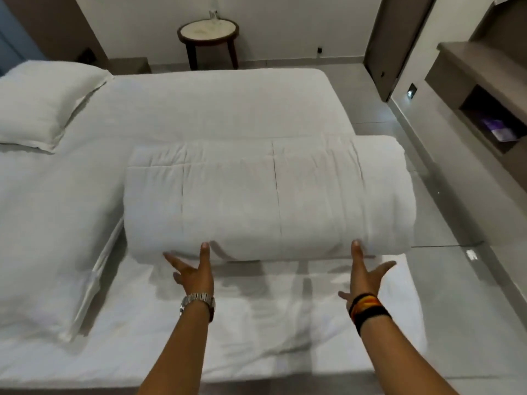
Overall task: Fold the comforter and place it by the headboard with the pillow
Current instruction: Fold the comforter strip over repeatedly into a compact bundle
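- At the centre of the frame lies the comforter (268, 198), already folded into a thick, rounded bundle that rests on the bed (222, 109), its right end reaching to or slightly past the mattress edge.
- Both hands sit at the bundle's near edge, in the lower middle of the frame. The left hand (194, 269) has its fingers spread and its fingertips touching the fabric; nothing is closed in it.
- The right hand (365, 272) is likewise splayed wide, fingertips against the fabric, grasping nothing.
- Judged from this, the folding looks done or nearly so, and the step in hand is either pressing the last fold flat or getting set to lift. I cannot tell which, since the fingertips vanish into the fold's underside.
- The placing is not yet done: the bundle lies well apart from the pillows at the left of the frame.
- The next move likely calls for sliding both hands under the bundle, palms up, and lifting it level so the layers do not spill open, then carrying it leftward in the frame.
- Count of pillows: two. One pillow (45, 104) lies at the upper left; a second pillow (48, 252) lies at the lower left, its corner just beside the bundle.
- Comforters: one. Hands: two.
- Wrist wear: one metal watch (196, 302) on the left wrist and one dark banded wristband (368, 309) on the right.
- Round side tables: one side table (208, 32), at the top middle, beyond the bed.
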### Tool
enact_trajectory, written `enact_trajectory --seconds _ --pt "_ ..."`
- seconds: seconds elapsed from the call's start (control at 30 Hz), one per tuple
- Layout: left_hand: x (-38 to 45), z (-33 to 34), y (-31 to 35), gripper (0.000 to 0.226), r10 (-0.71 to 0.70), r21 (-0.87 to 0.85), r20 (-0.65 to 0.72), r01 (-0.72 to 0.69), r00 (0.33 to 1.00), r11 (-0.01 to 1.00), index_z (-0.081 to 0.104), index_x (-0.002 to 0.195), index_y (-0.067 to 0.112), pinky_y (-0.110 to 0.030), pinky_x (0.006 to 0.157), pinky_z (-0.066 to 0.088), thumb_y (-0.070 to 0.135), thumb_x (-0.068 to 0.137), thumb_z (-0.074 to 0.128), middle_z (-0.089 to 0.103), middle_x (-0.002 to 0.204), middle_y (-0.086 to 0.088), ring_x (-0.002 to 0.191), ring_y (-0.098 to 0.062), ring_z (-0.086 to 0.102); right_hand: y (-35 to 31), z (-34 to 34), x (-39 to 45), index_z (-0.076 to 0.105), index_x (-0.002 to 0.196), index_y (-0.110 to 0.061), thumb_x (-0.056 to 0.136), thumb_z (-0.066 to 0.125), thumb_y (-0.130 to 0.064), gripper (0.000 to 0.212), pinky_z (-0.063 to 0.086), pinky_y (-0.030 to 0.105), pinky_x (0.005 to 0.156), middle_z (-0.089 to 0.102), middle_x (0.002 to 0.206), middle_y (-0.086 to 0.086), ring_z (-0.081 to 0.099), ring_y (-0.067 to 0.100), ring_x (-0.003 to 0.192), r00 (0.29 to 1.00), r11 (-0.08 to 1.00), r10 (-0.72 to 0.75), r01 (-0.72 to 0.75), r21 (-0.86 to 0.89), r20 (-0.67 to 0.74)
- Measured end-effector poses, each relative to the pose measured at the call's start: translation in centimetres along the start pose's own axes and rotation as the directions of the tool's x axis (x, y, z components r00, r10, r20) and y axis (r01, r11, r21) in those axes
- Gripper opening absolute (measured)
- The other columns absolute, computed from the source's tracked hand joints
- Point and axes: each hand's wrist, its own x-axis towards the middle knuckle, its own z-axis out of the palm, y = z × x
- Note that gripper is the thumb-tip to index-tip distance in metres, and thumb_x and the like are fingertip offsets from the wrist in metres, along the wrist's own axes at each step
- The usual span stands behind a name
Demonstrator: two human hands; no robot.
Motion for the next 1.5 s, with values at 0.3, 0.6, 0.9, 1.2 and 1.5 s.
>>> enact_trajectory --seconds 0.3,0.6,0.9,1.2,1.5 --pt "11.5 10.4 3.2 0.163 -0.464 -0.541 0.001 0.391 0.886 0.745 -0.012 0.159 0.041 -0.074 0.103 0.04 0.086 0.036 0.084 0.025 0.167 -0.003 0.141 -0.04 0.042 -5.7 13.7 12.7 -0.027 0.162 -0.03 0.017 0.093 -0.081 0.195 0.027 0.07 0.12 0.0 0.177 0.004 0.02 0.035 0.159 0.948 0.95 0.249 -0.198 0.241 -0.201" --pt "13.7 11.3 1.3 0.146 -0.422 -0.331 -0.179 0.35 0.889 0.876 0.022 0.159 0.01 -0.046 0.116 0.039 0.072 0.047 0.09 0.038 0.16 -0.008 0.139 -0.031 0.047 -3.1 13.7 14.2 0.001 0.165 -0.024 0.063 0.102 -0.019 0.143 0.036 0.044 0.121 0.037 0.162 0.005 0.045 0.027 0.142 0.967 0.967 0.067 -0.002 0.254 -0.245" --pt "-0.9 0.0 -0.4 0.128 -0.357 -0.386 -0.204 0.26 0.911 0.885 0.033 0.154 0.003 -0.039 0.115 0.042 0.054 0.056 0.097 0.048 0.153 -0.009 0.134 -0.028 0.053 -0.3 2.8 0.0 0.004 0.165 -0.017 0.064 0.102 -0.02 0.141 0.031 0.036 0.121 0.032 0.166 0.01 0.042 0.027 0.147 0.96 0.976 -0.063 0.116 0.184 -0.275" --pt "-10.0 -11.4 -4.2 0.142 -0.202 -0.094 -0.028 0.199 0.979 0.975 0.019 0.163 0.013 -0.05 0.121 0.031 0.089 0.054 0.067 0.031 0.164 -0.016 0.147 -0.037 0.037 6.0 -8.6 -17.0 0.039 0.15 -0.012 0.092 0.08 -0.032 0.074 0.066 0.049 0.065 0.052 0.14 0.019 0.063 0.038 0.117 0.886 0.92 0.356 -0.277 -0.276 0.298" --pt "-12.0 -5.4 -10.2 0.103 -0.018 0.076 -0.159 0.03 0.987 0.997 -0.03 0.149 0.054 -0.072 0.117 0.011 0.082 0.085 0.045 -0.035 0.165 -0.003 0.155 -0.045 -0.013 2.5 4.6 -10.3 0.033 0.164 -0.037 0.098 0.041 -0.072 0.075 0.014 0.061 0.127 0.024 0.174 0.007 0.02 0.03 0.16 0.134 -0.267 -0.141 0.949 -0.168 0.981"
